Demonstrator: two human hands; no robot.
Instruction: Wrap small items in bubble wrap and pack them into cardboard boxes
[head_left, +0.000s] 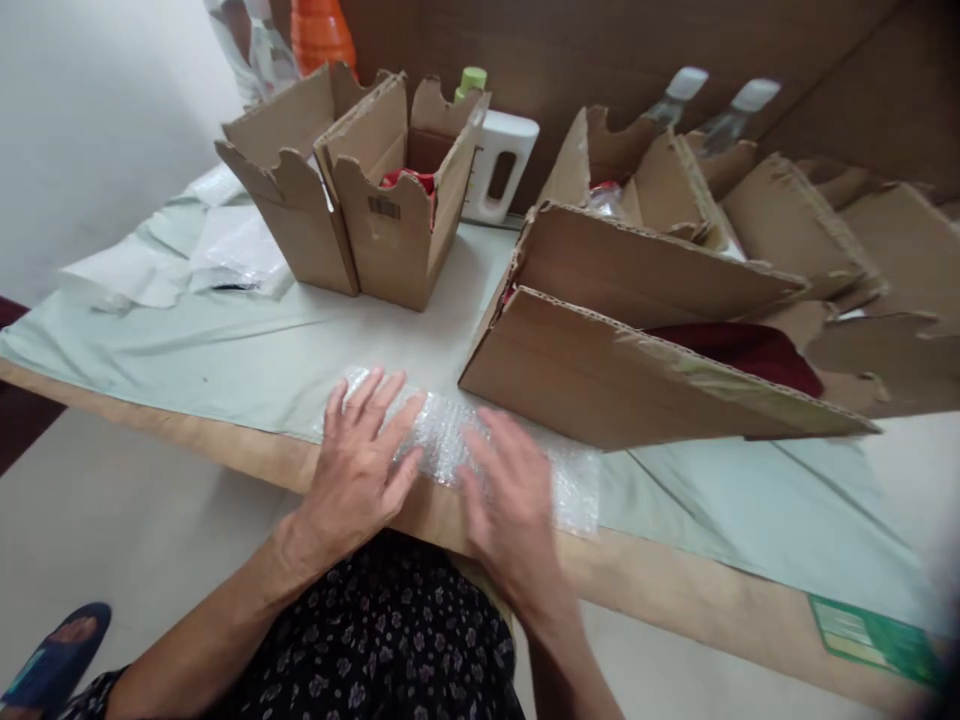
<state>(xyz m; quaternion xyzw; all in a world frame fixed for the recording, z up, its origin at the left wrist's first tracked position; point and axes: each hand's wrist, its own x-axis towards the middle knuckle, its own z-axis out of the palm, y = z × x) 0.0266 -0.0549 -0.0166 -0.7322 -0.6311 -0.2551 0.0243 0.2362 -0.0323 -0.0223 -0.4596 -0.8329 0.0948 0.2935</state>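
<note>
In the head view, the bubble wrap (442,437) lies along the near edge of the bench (675,582), before the cardboard boxes (637,385), probably for easy reach. The left hand (358,465) has its grip spread over it, likely keeping it flat; the blurred right hand (514,485) looks loosely spread too, pinching nothing visible.

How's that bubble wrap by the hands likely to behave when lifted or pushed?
The bubble wrap is probably floppy: it lies as a thin, flat sheet. Clear, bubbly film suggests it's light for its size. Its glossy surface may slide on the pale green cloth.
</note>
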